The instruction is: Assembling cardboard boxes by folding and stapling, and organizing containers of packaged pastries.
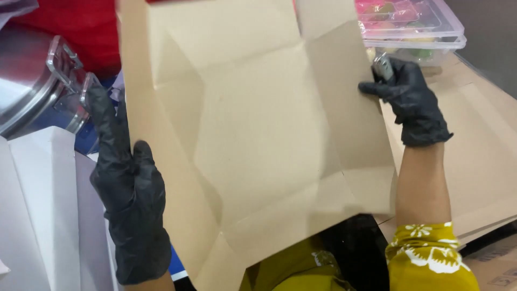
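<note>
A creased brown paper bag (253,134) fills the middle of the view, held up flat in front of me. My left hand (126,183), in a black glove, rests along the bag's left edge with fingers stretched upward. My right hand (412,99), also gloved in black, pinches the bag's right edge near the top. A small shiny metal object (382,66) shows just above its fingers; what it is cannot be told.
A stack of flat brown paper bags (484,161) lies at the right. Clear plastic containers (414,29) with colourful food stand at the top right. A steel pot (27,81) sits at the left above white boxes (43,215).
</note>
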